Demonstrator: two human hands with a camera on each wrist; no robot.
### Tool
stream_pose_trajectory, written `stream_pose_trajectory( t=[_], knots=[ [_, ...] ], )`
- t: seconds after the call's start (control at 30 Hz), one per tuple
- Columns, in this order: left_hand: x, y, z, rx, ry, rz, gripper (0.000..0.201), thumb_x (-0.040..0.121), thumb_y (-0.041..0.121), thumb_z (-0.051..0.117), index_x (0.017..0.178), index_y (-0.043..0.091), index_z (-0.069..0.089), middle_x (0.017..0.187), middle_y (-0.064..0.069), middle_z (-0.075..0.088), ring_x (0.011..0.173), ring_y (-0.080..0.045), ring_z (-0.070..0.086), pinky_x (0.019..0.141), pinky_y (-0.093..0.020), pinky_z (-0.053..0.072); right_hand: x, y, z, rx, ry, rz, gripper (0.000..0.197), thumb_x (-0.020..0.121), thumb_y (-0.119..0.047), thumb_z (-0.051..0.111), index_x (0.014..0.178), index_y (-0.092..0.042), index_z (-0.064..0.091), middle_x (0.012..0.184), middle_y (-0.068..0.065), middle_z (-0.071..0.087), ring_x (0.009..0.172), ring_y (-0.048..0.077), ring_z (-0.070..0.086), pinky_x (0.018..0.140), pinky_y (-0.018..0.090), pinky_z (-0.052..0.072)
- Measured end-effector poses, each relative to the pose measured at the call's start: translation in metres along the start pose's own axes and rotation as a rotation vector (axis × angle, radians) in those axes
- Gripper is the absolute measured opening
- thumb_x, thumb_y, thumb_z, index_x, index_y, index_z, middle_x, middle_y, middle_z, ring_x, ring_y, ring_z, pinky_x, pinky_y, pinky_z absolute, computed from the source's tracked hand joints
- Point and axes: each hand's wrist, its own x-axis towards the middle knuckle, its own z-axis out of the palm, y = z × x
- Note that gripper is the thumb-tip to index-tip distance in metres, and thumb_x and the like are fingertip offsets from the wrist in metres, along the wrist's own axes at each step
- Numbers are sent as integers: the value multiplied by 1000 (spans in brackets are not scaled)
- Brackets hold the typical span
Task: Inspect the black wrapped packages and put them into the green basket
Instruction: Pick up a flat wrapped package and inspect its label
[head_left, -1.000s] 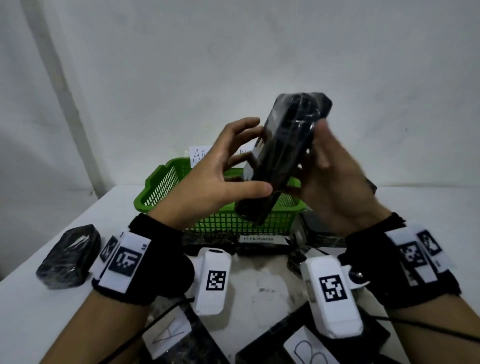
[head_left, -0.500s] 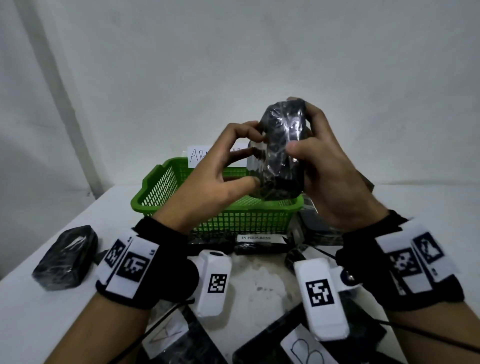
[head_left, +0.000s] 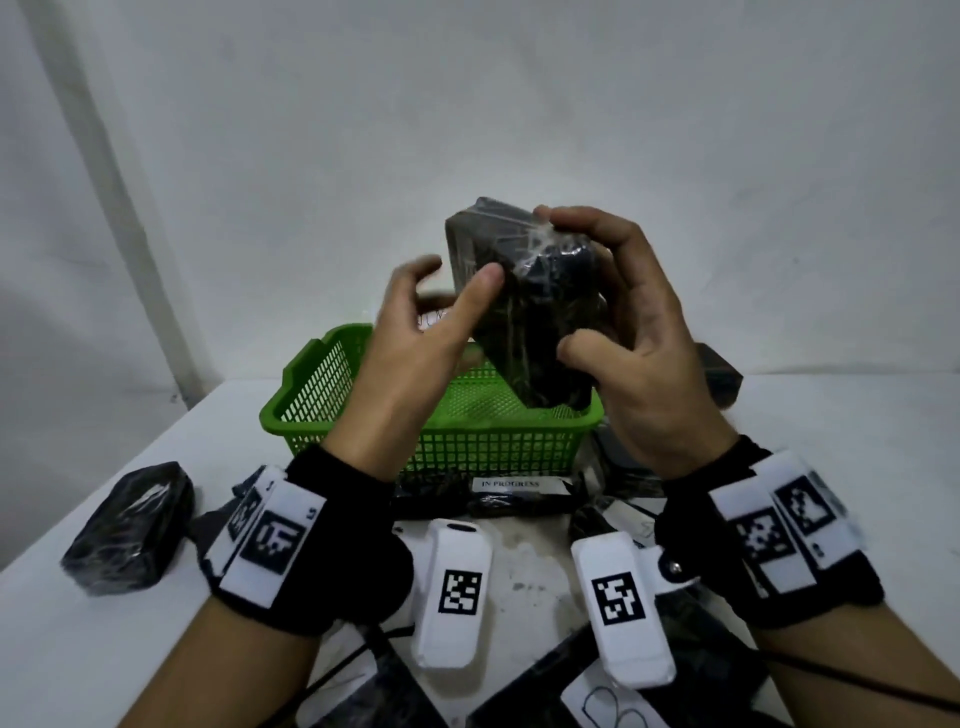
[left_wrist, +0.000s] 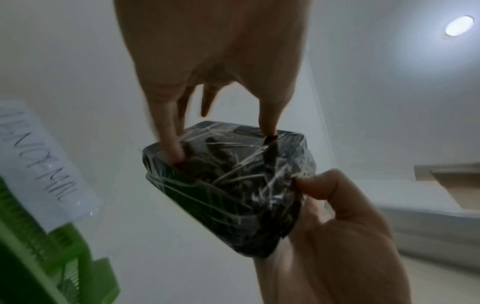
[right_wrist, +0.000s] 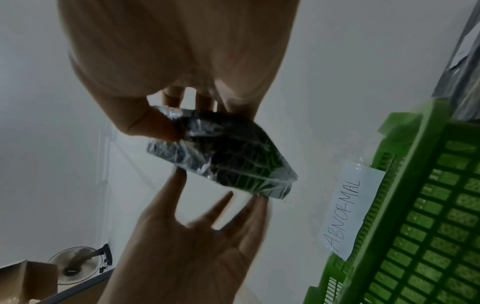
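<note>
Above the green basket (head_left: 441, 441) both hands are up with one black wrapped package (head_left: 524, 312) between them. Right hand (head_left: 644, 353) has it properly: fingers curled over the top end, thumb pressing the lower part. Left hand (head_left: 415, 343) is more spread out, with the thumb tip and a couple of fingertips just touching the package's left side, so it's steadying rather than grabbing.

Basket sits on the white bench (head_left: 104, 649), and from the head view its mesh floor looks bare, though the package and hands hide part of it. A paper tag (right_wrist: 348, 209) reading ABNORMAL is stuck on the basket's far rim, and an "IN PROGRESS" label (head_left: 511, 484) lies on the bench right in front of the basket. Another wrapped package (head_left: 130, 527) lies on the bench well to the left of the basket.

Compared with half a second ago, the package has been rotated: it stood narrow and nearly upright then, now a broader face is tilted toward the camera, and the left fingers have opened up more.
</note>
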Motion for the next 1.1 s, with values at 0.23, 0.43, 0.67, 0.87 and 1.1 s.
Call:
stream_pose_trajectory(
  t=[0.23, 0.43, 0.67, 0.87, 1.1],
  knots=[
    [-8, 10, 1, -190, -261, -264, 54, 87, 64, 51, 130, 33, 61, 119, -3, 69, 97, -31, 73, 82, -51, 59, -1, -2, -14, 187, -125, 145, 37, 85, -12, 58, 122, -15, 66, 149, 4, 54, 136, 24, 53, 109, 50, 46],
    [-3, 1, -8, 41, -331, -64, 102, 69, 37, 85, 149, 48, 23, 137, 20, 53, 108, -12, 69, 80, -34, 59, 2, -1, -32, 34, 25, 399, 110, 56, -76, 79, 152, -42, 36, 152, -5, 50, 135, 21, 54, 114, 57, 39],
    [-6, 1, -10, 215, -567, 32, 111, 65, 31, 86, 150, 53, 19, 155, 24, 32, 128, -9, 56, 103, -42, 51, -1, -5, -31, 41, -33, 395, 104, 67, -43, 80, 155, -23, 30, 119, -2, 71, 111, 21, 69, 88, 39, 54],
    [-7, 3, -11, 256, -465, 135, 106, 79, 40, 81, 154, 47, 7, 153, 19, 39, 133, 0, 49, 103, -27, 48, -4, -2, -19, -136, -17, 275, 116, 63, -39, 81, 159, -37, 16, 150, -6, 50, 131, 12, 57, 112, 44, 46],
    [-5, 4, -10, 511, -390, 348, 130, 64, 36, 88, 157, 37, -4, 140, 33, 26, 131, 19, 32, 101, -4, 36, 3, -13, -12, 82, -52, 323, 70, 91, -48, 59, 154, -37, 32, 150, -5, 51, 134, 18, 55, 107, 50, 47]
  ],
)
